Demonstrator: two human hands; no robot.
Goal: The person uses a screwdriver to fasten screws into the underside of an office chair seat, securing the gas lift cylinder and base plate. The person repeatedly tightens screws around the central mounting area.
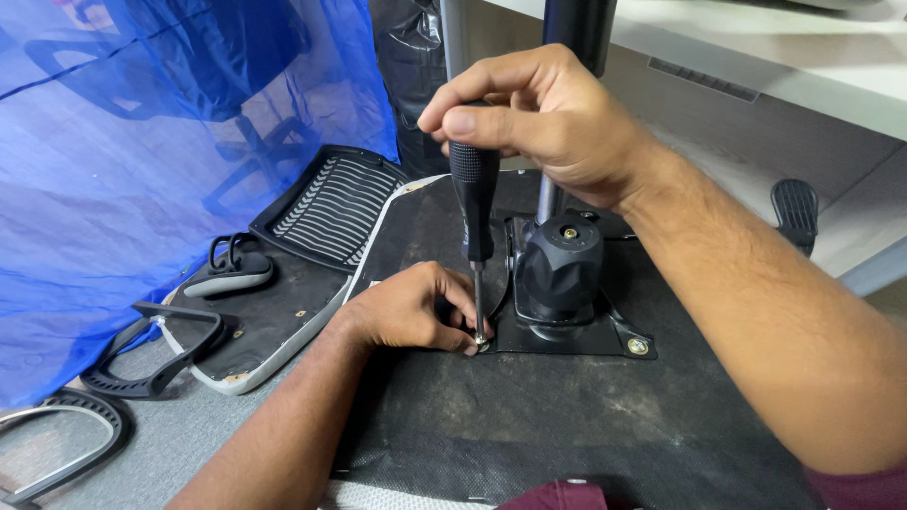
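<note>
A scrap of maroon cloth [557,495] shows at the bottom edge, cut off by the frame so its shape cannot be made out. Just beyond it lies the dusty black fabric underside of a chair seat [529,425], upturned on the grey floor [170,444].

The right hand [539,113] is closed in a fist around the top of a black-handled screwdriver [474,203], held upright; the palm hides the end of the handle. The thin shaft runs straight down to a small silver screw [482,342] at the front left corner of a black metal mounting plate [567,335] fixed to the seat. The left hand [416,310] rests on the seat, fingers curled and pinched about the tip and the screw, so the screw head is mostly hidden. Another brass-coloured screw [638,347] sits at the plate's front right corner. A black plastic knob-shaped housing [559,264] rises from the plate, and a metal column [546,194] behind it disappears behind the right hand.

To the left lie a second upturned seat with a pale rim [260,326], a black slatted plastic panel [331,203], and black armrest parts [151,364], partly cut off at the edge. A translucent blue plastic sheet [142,170] blurs the chair shapes behind it. A black armrest pad [795,210] lies at far right.
</note>
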